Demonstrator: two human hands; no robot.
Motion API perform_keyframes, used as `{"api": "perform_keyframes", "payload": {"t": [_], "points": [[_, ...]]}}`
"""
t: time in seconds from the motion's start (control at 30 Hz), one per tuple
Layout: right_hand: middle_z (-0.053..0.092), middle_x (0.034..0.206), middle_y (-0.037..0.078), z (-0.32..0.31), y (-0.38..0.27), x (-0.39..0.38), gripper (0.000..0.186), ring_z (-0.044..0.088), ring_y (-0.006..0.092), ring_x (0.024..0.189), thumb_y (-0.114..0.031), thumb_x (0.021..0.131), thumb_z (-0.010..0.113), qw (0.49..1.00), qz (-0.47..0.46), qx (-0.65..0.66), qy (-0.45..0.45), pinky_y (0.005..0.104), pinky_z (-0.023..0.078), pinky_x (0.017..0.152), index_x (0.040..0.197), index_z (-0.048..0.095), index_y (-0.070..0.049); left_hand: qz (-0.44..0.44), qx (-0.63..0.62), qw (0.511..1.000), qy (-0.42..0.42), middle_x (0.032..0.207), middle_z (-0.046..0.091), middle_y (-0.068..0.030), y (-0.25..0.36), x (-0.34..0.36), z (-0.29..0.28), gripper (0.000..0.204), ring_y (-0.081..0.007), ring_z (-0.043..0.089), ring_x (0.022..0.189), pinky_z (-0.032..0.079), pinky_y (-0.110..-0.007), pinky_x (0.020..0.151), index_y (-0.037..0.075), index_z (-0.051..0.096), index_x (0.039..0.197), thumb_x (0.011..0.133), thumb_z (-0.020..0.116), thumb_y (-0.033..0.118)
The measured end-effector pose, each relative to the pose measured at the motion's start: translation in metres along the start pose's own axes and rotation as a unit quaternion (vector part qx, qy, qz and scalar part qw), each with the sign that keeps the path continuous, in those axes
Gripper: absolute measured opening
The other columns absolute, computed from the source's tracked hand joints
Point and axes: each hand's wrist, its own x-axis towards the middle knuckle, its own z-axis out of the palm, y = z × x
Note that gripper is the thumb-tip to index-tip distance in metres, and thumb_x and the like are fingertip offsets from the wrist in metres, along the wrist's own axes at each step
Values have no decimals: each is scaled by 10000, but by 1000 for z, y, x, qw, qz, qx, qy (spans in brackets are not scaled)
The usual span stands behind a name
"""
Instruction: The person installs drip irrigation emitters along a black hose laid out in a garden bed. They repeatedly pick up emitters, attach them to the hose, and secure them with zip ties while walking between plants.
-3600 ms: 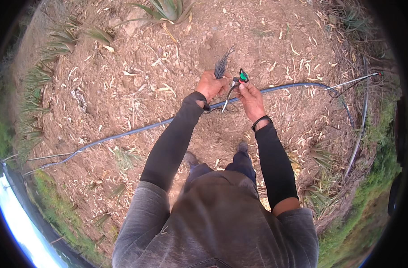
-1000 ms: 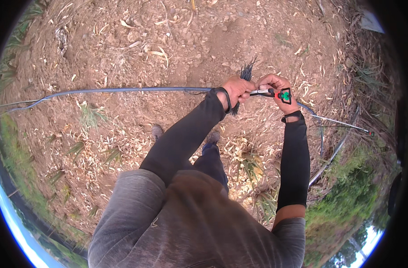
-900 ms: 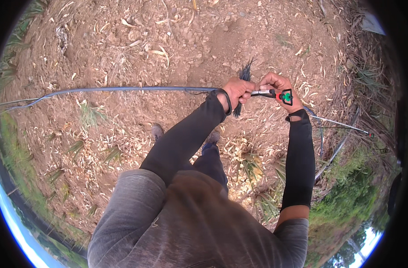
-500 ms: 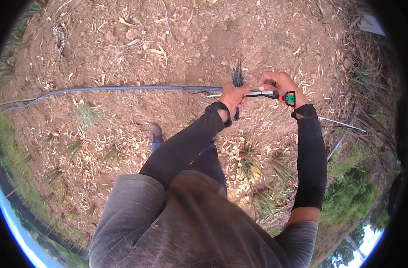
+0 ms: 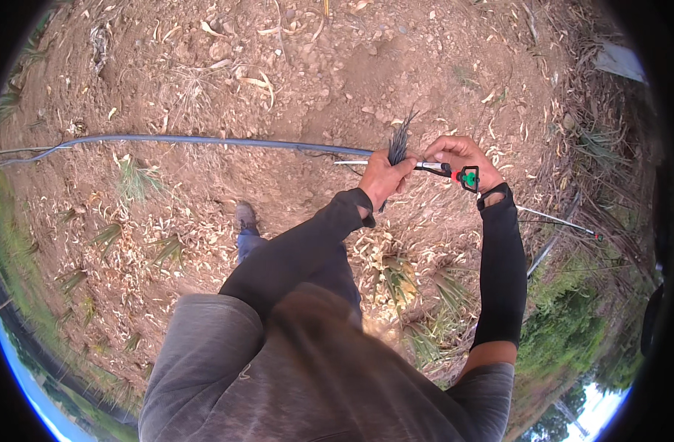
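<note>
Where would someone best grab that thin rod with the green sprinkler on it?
Probably by the bare pale end of the rod, coming from the person's left: it sticks out past the left hand, while the sprinkler, by the right hand, has a thin open frame.

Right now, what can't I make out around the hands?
All in the head view:
Middle of the black strands: hidden by the left hand's grip.
Whether the pale rod joins the silver piece: the left hand covers the span between.
Whether the right hand touches the silver piece: too small to tell.
Blue pipe past the left hand: lost behind it.
Red tip, far right: too small for detail.
</note>
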Motion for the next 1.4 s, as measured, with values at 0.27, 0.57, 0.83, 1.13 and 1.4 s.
{"api": "perform_keyframes", "payload": {"t": [0.27,0.57,0.83,1.13,1.4], "points": [[639,928,59,1,11,19,205,601,148,859,-68,812,673,987,-143,-37,-57,267,473,749,1010,694,-20,36,29,999,11,666,548,13,-1,-10,-8,165,-59,472,486,350,-219,421,25,648,1024,897,599,119],[644,1067,114,-14,19,17,239,618,208,971,-68,768,698,966,-216,-104,-101,302,481,809,1005,717,-59,66,48,996,37,770,634,-4,-11,-32,2,240,-60,488,482,367,-210,426,48,656,1104,896,595,149],[662,1028,138,-5,36,17,230,628,172,858,33,766,612,977,-191,21,-89,253,477,715,956,729,-23,87,73,990,82,748,625,42,-8,-44,20,209,-47,453,527,381,-231,479,107,693,1070,892,623,190],[655,902,100,1,65,23,230,580,131,776,63,756,505,976,-146,151,-52,232,423,647,838,708,-6,68,79,989,103,556,549,-20,-14,-39,29,210,-64,462,436,282,-207,385,35,660,1026,899,633,199],[604,755,-5,7,6,5,108,555,118,741,-120,848,646,995,-51,-63,-65,261,426,666,854,646,-12,108,90,977,159,615,541,24,-9,-48,30,174,-58,454,482,348,-226,447,51,673,1033,914,609,160]]}}
